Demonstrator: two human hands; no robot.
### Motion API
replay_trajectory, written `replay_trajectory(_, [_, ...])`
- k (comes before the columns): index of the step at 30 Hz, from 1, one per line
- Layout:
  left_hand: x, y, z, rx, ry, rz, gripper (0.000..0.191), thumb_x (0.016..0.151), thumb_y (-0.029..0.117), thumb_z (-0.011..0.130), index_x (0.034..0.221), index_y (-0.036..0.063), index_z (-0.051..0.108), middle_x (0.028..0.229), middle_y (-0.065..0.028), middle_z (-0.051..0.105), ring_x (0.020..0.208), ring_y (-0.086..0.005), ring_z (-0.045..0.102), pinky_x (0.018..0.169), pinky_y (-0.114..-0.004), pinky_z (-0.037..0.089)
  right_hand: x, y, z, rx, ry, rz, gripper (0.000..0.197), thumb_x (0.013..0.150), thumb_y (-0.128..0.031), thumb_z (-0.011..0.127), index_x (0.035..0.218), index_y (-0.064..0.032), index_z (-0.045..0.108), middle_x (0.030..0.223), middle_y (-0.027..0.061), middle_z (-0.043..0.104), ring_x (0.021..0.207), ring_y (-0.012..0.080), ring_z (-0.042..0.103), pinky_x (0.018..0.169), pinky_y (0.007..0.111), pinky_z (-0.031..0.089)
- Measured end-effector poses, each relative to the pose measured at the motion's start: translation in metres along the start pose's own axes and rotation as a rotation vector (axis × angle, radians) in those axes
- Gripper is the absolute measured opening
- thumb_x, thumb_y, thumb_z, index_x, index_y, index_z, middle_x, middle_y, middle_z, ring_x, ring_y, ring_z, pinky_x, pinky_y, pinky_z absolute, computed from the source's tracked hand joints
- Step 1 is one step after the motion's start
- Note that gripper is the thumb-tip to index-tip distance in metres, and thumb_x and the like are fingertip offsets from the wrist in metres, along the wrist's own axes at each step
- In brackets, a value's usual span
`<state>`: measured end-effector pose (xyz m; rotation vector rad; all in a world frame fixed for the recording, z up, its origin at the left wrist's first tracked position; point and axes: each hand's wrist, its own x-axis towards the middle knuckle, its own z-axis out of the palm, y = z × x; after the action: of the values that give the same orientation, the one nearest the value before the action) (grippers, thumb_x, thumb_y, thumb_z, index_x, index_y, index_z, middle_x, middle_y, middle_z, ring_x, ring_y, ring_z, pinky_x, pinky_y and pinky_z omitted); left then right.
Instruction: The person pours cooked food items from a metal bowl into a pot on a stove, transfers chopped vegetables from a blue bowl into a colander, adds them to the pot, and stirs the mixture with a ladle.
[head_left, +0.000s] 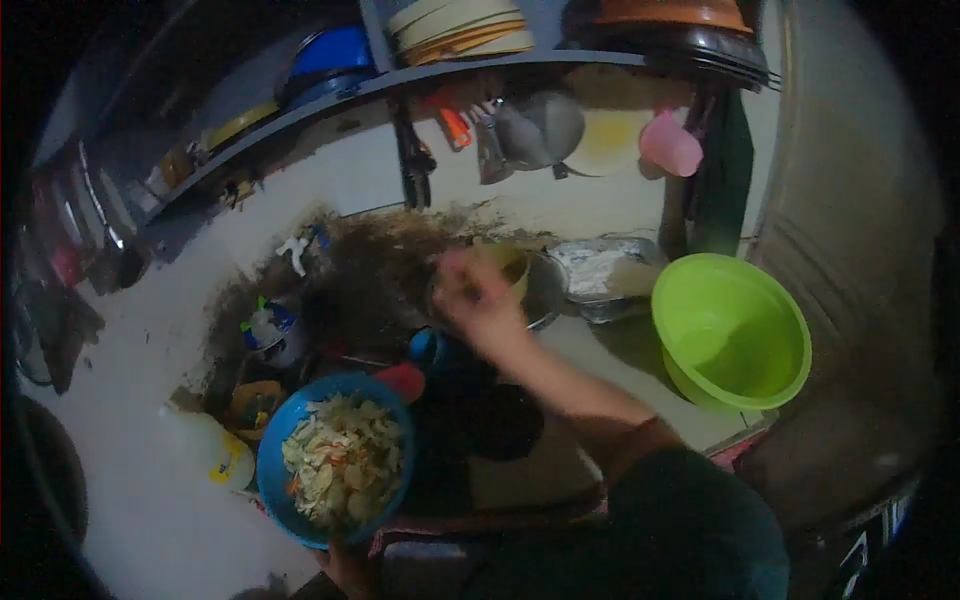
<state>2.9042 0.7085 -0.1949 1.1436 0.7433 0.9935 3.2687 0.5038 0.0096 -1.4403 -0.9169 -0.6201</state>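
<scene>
My left hand (346, 566) grips the near rim of a blue bowl (271, 465) at the lower left. Chopped food (341, 461), pale with orange bits that look like shredded vegetables, lies in the bowl. My right arm reaches forward across the counter. At its end my right hand (474, 289) is blurred, its fingers bent, over or beside a yellowish cup-like container (516, 264). That container appears to stand in or on a round metal dish (553, 289). Whether anything is between the right fingers cannot be made out.
A lime-green plastic basin (731, 334) stands at the counter's right edge. Foil-like trays (604, 270) sit beside it. A plastic bottle (225, 454) with a yellow label is left of the bowl. Pans and a pink mug (671, 145) hang below the shelf (420, 75).
</scene>
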Motion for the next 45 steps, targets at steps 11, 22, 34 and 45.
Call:
replay_trajectory(11, [0.021,-0.003,-0.009,0.133,-0.052,0.000,0.060,0.082,0.017,0.065,0.136,0.0029,0.042,0.127,-0.0159,0.053,0.110,-0.0290,0.057,0.091,-0.046,0.049,0.305,-0.018,-0.225,0.601,0.428,0.242,0.024,0.092,-0.020,0.062,0.108,-0.0016,0.060,0.093,0.0098,0.058,0.079,0.0206,0.058,0.073,0.038,0.054])
replay_trajectory(22, [0.021,-0.035,-0.030,0.180,-0.054,0.052,0.060,0.086,0.024,0.066,0.137,0.0030,0.041,0.130,-0.0173,0.051,0.110,-0.0290,0.057,0.092,-0.046,0.049,0.416,0.051,-0.343,0.162,0.411,0.108,0.045,0.100,-0.026,0.045,0.136,-0.0026,0.035,0.127,0.0189,0.049,0.107,0.0338,0.057,0.079,0.050,0.054])
replay_trajectory(34, [0.019,-0.019,-0.037,0.200,0.021,-0.145,0.050,0.095,0.035,0.054,0.128,-0.0018,0.048,0.125,-0.0182,0.056,0.109,-0.0303,0.056,0.093,-0.044,0.046,0.357,-0.009,-0.286,0.248,0.634,0.033,0.052,0.089,-0.029,0.064,0.129,-0.0005,0.049,0.122,0.0171,0.060,0.113,0.0289,0.060,0.089,0.039,0.051])
replay_trajectory(45, [-0.002,0.014,0.011,0.002,0.032,-0.136,0.060,0.091,0.028,0.064,0.140,0.0022,0.041,0.126,-0.0125,0.056,0.108,-0.0237,0.056,0.093,-0.036,0.044,0.243,-0.024,-0.231,0.704,0.228,0.093,0.041,0.092,0.002,0.046,0.133,0.0031,0.041,0.134,0.0227,0.046,0.122,0.0372,0.049,0.100,0.058,0.049])
